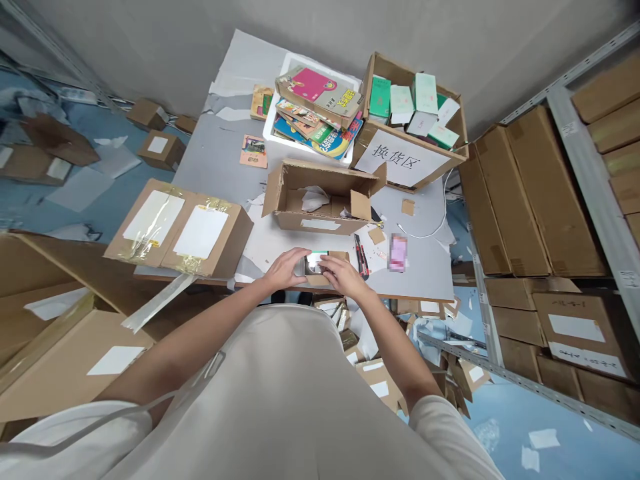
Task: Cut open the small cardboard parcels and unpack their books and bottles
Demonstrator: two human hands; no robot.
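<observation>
We have a small open cardboard box (pixel 318 280) at the grey table's (pixel 420 280) near edge, our left hand (pixel 286 269) grasping its side, our right hand's (pixel 344 274) fingers bent over it, grip unclear to us, beside a utility knife (pixel 361 257).

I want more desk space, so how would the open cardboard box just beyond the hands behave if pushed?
The open cardboard box would probably slide easily, since little shows inside beyond crumpled white wrapping. Its straight walls suggest a fairly stiff body, though the loose flaps may bend.
</observation>
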